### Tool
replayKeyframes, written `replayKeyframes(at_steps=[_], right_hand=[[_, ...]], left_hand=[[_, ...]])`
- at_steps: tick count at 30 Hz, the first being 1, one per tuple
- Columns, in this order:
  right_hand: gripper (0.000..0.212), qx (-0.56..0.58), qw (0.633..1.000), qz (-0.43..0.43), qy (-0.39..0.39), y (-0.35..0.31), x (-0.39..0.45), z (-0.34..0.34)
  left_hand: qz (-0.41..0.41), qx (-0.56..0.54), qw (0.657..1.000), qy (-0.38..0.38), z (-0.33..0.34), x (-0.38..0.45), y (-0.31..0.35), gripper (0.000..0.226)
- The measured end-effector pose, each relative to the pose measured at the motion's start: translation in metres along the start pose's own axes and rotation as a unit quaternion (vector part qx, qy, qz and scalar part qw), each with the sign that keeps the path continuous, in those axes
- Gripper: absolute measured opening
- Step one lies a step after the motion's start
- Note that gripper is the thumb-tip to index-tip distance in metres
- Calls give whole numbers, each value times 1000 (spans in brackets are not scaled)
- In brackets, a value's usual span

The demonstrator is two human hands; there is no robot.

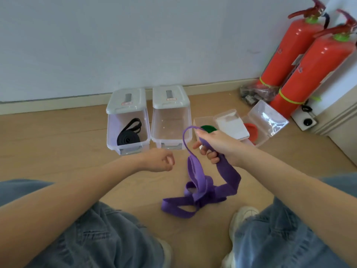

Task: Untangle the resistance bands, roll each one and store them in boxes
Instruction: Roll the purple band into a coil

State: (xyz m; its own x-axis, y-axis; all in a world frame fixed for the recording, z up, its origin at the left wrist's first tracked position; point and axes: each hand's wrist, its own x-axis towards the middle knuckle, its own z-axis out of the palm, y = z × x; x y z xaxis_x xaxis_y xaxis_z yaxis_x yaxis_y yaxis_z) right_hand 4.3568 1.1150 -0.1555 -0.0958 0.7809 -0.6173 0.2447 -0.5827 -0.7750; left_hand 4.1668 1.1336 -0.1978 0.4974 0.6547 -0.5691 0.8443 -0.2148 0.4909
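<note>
My right hand grips a purple resistance band above the floor. One loop of the band arches up to the left of that hand, and the rest hangs down in a knotted tangle on the wooden floor between my knees. My left hand hovers left of the band with loosely curled fingers and holds nothing. A black band lies rolled in the left clear box. The clear box beside it shows nothing inside. A green roll and a red roll sit in two small clear boxes on the right.
Two red fire extinguishers lean at the right wall, with a dark bag at their base and a floor socket nearby. My knees in jeans and white shoes frame the tangle. The wall runs behind the boxes.
</note>
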Motion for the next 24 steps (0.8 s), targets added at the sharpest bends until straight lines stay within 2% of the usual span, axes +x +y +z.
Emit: replayKeyframes(at_steps=[5, 8, 12, 15, 18, 22, 24], right_hand=[[32, -185, 977, -11, 100, 46, 38, -10], [27, -214, 970, -5, 115, 78, 62, -22], [35, -242, 959, 55, 138, 121, 92, -38], [41, -196, 966, 109, 128, 148, 108, -46], [47, -231, 953, 165, 111, 170, 118, -54], [26, -222, 951, 203, 71, 193, 131, -63], [25, -257, 944, 198, 58, 201, 135, -65]], left_hand=[[18, -15, 999, -27, 47, 40, 21, 26], [10, -36, 999, -27, 87, 65, 26, 31], [-32, -126, 991, -22, 148, 96, 26, 35], [-69, -182, 981, -13, 182, 114, 34, 43], [-85, -180, 980, -3, 199, 133, 45, 42], [-69, -130, 988, -38, 204, 146, 47, 52], [-52, -92, 992, -64, 205, 145, 43, 59]])
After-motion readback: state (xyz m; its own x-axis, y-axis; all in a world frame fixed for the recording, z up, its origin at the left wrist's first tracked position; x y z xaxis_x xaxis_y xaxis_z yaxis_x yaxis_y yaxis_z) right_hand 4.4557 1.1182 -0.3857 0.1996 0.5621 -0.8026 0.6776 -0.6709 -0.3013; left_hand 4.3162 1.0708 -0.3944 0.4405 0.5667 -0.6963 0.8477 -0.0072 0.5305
